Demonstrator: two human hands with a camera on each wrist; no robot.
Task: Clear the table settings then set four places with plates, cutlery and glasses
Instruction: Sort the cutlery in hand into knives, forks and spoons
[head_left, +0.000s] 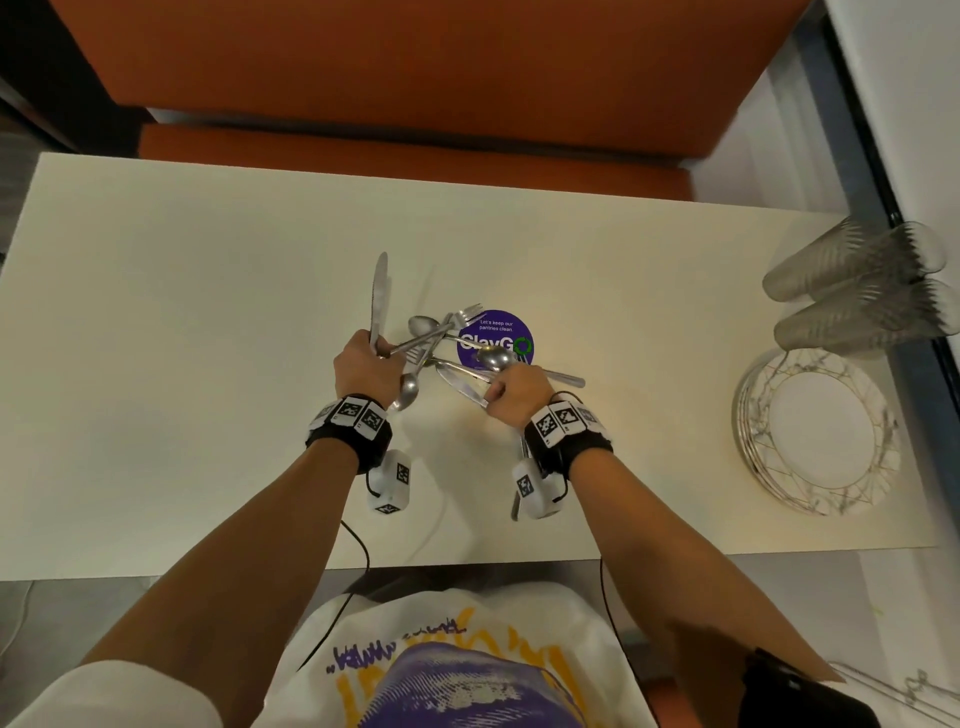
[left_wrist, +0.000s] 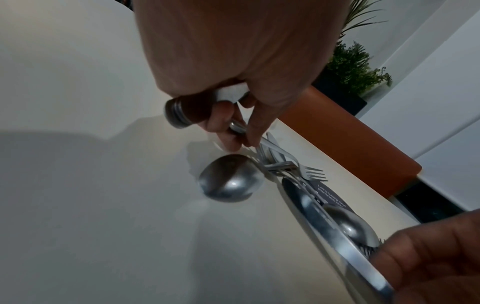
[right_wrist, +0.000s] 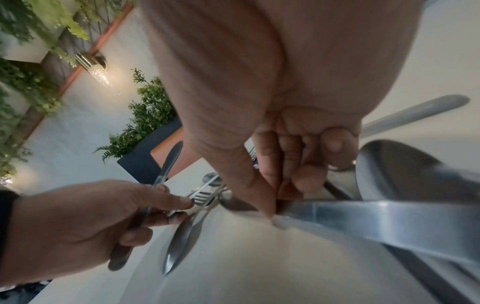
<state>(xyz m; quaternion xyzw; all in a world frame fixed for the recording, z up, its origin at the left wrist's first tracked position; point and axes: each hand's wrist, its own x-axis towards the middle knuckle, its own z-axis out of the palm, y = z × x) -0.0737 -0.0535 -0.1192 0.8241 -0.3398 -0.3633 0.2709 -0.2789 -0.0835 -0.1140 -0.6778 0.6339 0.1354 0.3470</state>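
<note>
A heap of steel cutlery (head_left: 441, 343) lies mid-table beside a purple round sticker (head_left: 496, 338). My left hand (head_left: 382, 353) grips a table knife (head_left: 381, 296) that points away from me, and its thumb and finger pinch another handle (left_wrist: 239, 127) from the heap. A spoon bowl (left_wrist: 231, 179) and a fork (left_wrist: 311, 172) lie just beyond it. My right hand (head_left: 493, 387) grips a bundle of cutlery, with a knife (right_wrist: 363, 214) and a spoon (right_wrist: 389, 164) among it. A stack of marbled plates (head_left: 815, 436) sits at the right. Several ribbed glasses (head_left: 857, 286) lie beyond them.
The cream table (head_left: 208, 312) has an orange bench (head_left: 415, 78) along its far side. A wall with a dark window frame (head_left: 883, 156) runs along the right edge. Green plants (left_wrist: 353, 65) stand beyond the bench.
</note>
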